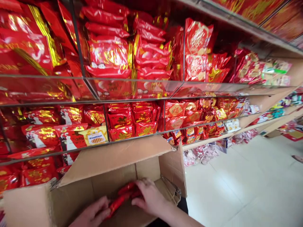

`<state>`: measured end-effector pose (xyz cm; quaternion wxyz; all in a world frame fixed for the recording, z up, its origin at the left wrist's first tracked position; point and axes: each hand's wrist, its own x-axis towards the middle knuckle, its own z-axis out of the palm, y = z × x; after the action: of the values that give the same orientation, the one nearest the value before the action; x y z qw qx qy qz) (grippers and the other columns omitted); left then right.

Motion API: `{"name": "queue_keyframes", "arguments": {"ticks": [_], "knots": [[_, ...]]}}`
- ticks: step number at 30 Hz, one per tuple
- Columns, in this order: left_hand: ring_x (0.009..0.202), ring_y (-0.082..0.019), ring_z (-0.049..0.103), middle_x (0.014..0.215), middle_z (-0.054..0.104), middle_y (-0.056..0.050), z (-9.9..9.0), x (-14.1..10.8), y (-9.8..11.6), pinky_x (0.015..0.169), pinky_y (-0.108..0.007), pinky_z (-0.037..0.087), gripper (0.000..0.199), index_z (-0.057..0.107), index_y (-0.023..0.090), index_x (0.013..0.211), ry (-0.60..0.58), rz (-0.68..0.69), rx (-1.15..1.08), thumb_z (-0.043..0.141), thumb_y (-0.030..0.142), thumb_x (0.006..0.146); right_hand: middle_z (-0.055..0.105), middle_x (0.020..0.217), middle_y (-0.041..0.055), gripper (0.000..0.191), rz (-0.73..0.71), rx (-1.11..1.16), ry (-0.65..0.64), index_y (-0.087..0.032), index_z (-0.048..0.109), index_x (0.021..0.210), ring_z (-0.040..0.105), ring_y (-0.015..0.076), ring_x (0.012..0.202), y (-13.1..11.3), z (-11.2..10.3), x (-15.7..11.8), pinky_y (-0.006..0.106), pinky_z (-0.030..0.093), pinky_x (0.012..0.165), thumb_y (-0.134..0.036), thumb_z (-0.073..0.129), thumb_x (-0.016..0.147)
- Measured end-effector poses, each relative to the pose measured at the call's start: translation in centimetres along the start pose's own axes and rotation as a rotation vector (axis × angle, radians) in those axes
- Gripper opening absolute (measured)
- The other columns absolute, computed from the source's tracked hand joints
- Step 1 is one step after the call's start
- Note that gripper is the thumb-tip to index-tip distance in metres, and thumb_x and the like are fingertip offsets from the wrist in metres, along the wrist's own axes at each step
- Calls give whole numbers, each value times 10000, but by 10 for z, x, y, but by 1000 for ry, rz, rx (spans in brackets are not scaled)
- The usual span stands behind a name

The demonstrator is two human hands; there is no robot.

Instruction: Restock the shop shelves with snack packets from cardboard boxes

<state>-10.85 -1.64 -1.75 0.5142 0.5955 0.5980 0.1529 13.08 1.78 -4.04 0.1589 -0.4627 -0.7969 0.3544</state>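
Note:
Inside an open cardboard box (pixel 111 171), my two hands are on red snack packets (pixel 119 201), slightly blurred. My left hand (pixel 96 212) has its fingers curled at the lower left end of a packet. From the upper right, my right hand (pixel 148 195) grips the packets with thumb below and fingers over the top. Whether one packet or two lie between the hands is hard to tell, since they overlap. The box flaps stand outward, and its inner walls are bare brown card.
Behind the box rise shelves with a clear front ledge (pixel 132 90), packed with red and gold packets (pixel 109 52). A yellow cookies packet (pixel 96 136) sits on the lower shelf. Plastic-wrapped goods (pixel 201 154) lie under the shelves. Pale tiled floor (pixel 236 186) stretches to the right.

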Motion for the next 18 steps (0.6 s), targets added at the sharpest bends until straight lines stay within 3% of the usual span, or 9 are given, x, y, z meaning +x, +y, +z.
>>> {"name": "queue_keyframes", "arguments": {"ticks": [2,5,7,9,13,16,18], "knots": [[688,-129,538,675,563,52,2,-9,21,673,-222,465,244,523,222,688,-64,3,-227,502,437,802,577,1174,94,583,-60,227,53,-192,442,1269,530,210,1061,-12,-9,-5,310,413,906,-462,589,773],[781,-143,567,778,589,29,17,-15,46,756,-286,485,262,518,214,762,-114,-41,-467,512,474,798,649,895,42,357,-15,384,163,-176,584,1013,589,149,799,-25,-15,-3,238,444,721,-472,495,832],[784,-181,615,823,635,-7,31,-15,60,722,-342,507,329,513,219,866,-42,-112,-711,491,536,786,571,640,-6,343,72,408,285,-168,572,735,517,110,595,-27,-16,-1,207,396,566,-478,472,839],[728,-209,648,809,672,-31,44,-15,72,625,-337,518,420,494,222,988,80,-134,-847,502,576,762,458,521,-37,393,142,469,372,-174,478,597,431,85,491,-27,-16,0,195,337,469,-491,474,830],[680,-204,661,773,702,-31,58,-12,88,523,-269,507,464,519,195,1082,206,-63,-777,612,488,733,429,457,-47,439,231,710,383,-189,409,570,433,83,378,-28,-18,-7,192,331,357,-537,419,837],[670,-197,665,837,719,-45,60,-9,86,510,-272,530,481,518,182,1149,185,-44,-806,556,485,778,456,454,-43,450,261,814,418,-184,422,588,460,87,349,-30,-21,-13,188,350,323,-563,414,831],[620,-182,664,889,721,-45,57,-10,80,491,-280,548,461,525,196,1171,211,14,-681,504,483,810,458,442,-43,469,254,851,413,-173,429,581,456,71,346,-32,-25,-16,168,337,324,-577,430,819]]}}
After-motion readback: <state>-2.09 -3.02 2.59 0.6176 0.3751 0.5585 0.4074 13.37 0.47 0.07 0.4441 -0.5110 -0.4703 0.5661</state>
